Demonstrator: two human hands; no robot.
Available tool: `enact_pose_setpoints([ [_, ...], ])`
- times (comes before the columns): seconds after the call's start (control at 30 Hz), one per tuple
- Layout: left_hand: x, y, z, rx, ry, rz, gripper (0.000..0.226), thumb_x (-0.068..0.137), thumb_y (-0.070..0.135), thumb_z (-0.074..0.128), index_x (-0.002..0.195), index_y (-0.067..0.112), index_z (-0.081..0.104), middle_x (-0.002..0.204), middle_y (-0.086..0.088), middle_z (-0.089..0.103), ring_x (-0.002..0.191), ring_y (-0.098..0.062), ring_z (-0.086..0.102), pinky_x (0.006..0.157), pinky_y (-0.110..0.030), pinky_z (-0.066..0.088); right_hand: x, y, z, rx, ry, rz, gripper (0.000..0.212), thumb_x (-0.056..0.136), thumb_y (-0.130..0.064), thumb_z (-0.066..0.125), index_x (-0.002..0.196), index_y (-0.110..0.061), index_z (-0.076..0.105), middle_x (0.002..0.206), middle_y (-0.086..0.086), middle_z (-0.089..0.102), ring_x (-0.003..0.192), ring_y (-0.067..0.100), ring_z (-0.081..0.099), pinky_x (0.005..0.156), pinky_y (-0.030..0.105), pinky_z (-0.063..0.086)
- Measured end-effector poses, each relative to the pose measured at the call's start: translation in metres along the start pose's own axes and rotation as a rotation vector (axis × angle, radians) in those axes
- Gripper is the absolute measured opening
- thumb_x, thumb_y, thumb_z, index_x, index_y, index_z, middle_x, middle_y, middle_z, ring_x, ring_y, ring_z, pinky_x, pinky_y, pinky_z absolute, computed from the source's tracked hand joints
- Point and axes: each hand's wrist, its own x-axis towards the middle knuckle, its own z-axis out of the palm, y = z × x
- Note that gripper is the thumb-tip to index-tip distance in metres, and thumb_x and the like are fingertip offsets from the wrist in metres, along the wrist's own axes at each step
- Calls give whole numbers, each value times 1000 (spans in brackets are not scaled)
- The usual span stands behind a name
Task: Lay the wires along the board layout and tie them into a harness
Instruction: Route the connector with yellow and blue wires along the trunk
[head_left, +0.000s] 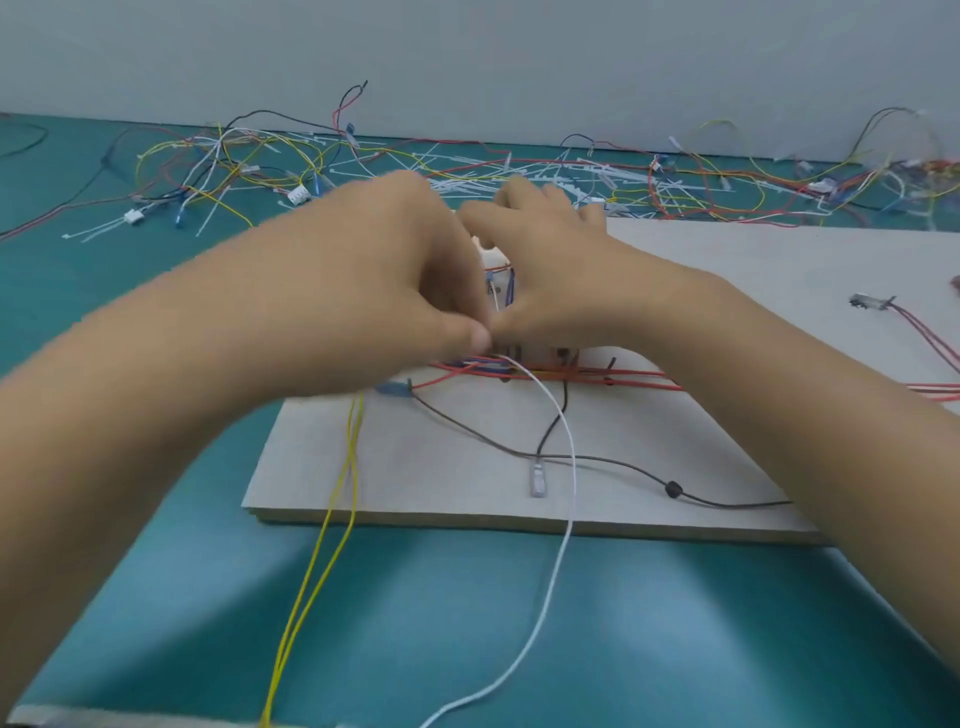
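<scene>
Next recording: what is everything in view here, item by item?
board: one, pale grey, centre of table
red wires: several, red, across the board
white wire: one, white, from the hands off the board's near edge
yellow wires: two, yellow, off the near edge, left
dark wire: one, black, beaded, board's near right
loose wires: many, mixed colours, table's far side
cable ties: many, white, far centre
table: one, teal, under everything
left hand: one, over the board, fingers curled
right hand: one, close beside it
</scene>
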Motion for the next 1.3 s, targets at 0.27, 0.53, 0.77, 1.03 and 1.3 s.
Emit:
enact_pose_setpoints([
  [0.27,74,-7,-3,-111,-106,117,20,80,15,82,81,35,81,72,14,73,55,-2,56,49,-8,37,-4,3,3,50,-13,-3,42,69,-66,79,97,-36,70,96,-8,46,98,12,42,84,38,26],
  [0.53,74,-11,7,-288,-160,208,32,79,5,79,83,36,83,71,-2,74,48,-5,48,47,-10,35,-10,2,0,144,17,-68,43,68,-48,86,87,-23,56,75,-15,52,70,2,47,64,31,31],
  [0.77,65,-16,13,-276,-191,213,39,82,12,67,94,48,79,74,-1,75,68,-31,61,60,-46,54,-14,5,-4,30,9,66,49,61,-64,83,67,-22,59,66,-10,59,67,2,51,56,31,39],
  [1.03,63,-16,19,-514,-129,168,20,81,6,84,92,23,83,83,5,81,79,-12,77,72,-19,58,-22,4,-17,85,-21,86,33,66,-50,88,85,-25,75,78,-11,70,75,2,60,57,23,44],
  [1.3,64,-6,28,-455,-52,163,12,75,17,90,77,22,79,68,8,76,57,-2,66,56,-13,49,-65,-10,-38,125,102,176,32,79,-55,70,69,-25,70,60,-9,64,57,0,53,52,23,40],
])
